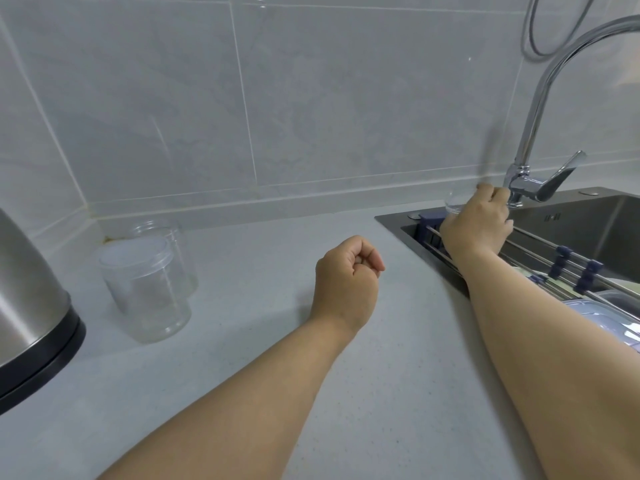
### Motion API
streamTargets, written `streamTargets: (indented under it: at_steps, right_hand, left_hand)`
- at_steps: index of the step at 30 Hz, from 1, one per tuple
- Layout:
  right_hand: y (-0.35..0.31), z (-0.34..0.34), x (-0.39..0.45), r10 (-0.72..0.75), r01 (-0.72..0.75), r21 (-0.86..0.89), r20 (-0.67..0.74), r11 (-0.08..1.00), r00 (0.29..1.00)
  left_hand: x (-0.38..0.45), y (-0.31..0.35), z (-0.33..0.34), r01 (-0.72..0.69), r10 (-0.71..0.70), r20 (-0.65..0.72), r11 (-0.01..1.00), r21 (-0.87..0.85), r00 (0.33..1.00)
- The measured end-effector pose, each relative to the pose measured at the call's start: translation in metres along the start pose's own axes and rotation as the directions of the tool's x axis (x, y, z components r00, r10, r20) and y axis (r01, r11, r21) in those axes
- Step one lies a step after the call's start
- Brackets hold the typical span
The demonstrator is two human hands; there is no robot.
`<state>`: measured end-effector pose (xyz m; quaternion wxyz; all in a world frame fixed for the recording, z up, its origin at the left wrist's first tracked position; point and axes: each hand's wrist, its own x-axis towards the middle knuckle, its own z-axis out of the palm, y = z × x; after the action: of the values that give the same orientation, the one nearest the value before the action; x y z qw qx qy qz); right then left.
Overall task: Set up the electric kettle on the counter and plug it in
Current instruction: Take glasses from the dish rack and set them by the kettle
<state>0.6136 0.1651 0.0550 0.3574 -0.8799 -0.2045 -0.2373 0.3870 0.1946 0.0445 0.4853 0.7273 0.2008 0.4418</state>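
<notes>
Left of the sink (571, 216), at frame edge: upright kettle (31, 306). Left hand (346, 282), an empty fist, lies nearer it; right hand (478, 226) grips a clear glass (453, 202) beside the tap (533, 181).

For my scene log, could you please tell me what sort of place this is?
Most likely a home kitchen: a steel sink with a chrome tap set into a pale counter, a tiled wall behind, and an electric kettle at the left.
</notes>
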Motion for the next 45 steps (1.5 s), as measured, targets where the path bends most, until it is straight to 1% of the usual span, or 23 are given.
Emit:
streamTargets:
  at_steps: [3, 7, 12, 15, 17, 21, 27, 30, 34, 40, 45]
  right_hand:
    - [0.001, -0.001, -0.003, -0.106, 0.114, 0.175, -0.057, 0.978, 0.993]
    - [0.002, -0.009, -0.008, -0.122, 0.156, 0.355, -0.116, 0.922, 0.986]
    - [-0.004, -0.012, -0.018, -0.185, 0.234, 0.404, -0.158, 0.884, 0.970]
    - [-0.014, -0.013, -0.029, -0.202, 0.262, 0.477, -0.173, 0.839, 0.964]
    - [-0.024, -0.013, -0.037, -0.242, 0.305, 0.510, -0.187, 0.805, 0.952]
    - [-0.039, -0.014, -0.062, -0.317, 0.348, 0.565, -0.157, 0.748, 0.935]
    - [-0.054, -0.023, -0.103, -0.450, 0.458, 0.614, -0.181, 0.643, 0.875]
    - [-0.061, -0.035, -0.123, -0.464, 0.449, 0.639, -0.160, 0.624, 0.872]
    - [-0.070, -0.053, -0.147, -0.473, 0.420, 0.687, -0.124, 0.593, 0.872]
    - [-0.079, -0.076, -0.177, -0.402, 0.356, 0.742, -0.127, 0.568, 0.907]
    - [-0.087, -0.092, -0.203, -0.434, 0.385, 0.738, -0.139, 0.554, 0.890]
  left_hand:
    - [0.001, -0.001, -0.001, 0.017, -0.018, -0.026, 1.000, -0.020, 0.999]
    - [0.002, -0.003, -0.001, 0.041, -0.042, -0.052, 0.999, -0.035, 0.998]
    - [0.001, -0.001, -0.002, 0.028, -0.034, -0.105, 0.998, -0.051, 0.994]
    - [0.000, -0.001, -0.003, 0.018, -0.019, -0.162, 1.000, -0.010, 0.987]
    - [-0.001, 0.000, -0.004, 0.004, -0.001, -0.202, 1.000, 0.012, 0.979]
    - [-0.001, -0.003, -0.012, -0.019, 0.033, -0.271, 0.998, 0.056, 0.962]
    - [-0.009, -0.009, -0.040, -0.012, 0.054, -0.280, 0.988, 0.152, 0.958]
    - [-0.019, -0.007, -0.055, -0.021, 0.079, -0.279, 0.978, 0.206, 0.957]
    - [-0.035, -0.001, -0.071, -0.015, 0.072, -0.237, 0.972, 0.234, 0.969]
    - [-0.058, 0.008, -0.099, 0.004, 0.049, -0.242, 0.977, 0.213, 0.969]
    - [-0.076, 0.016, -0.120, 0.022, 0.036, -0.256, 0.975, 0.222, 0.966]
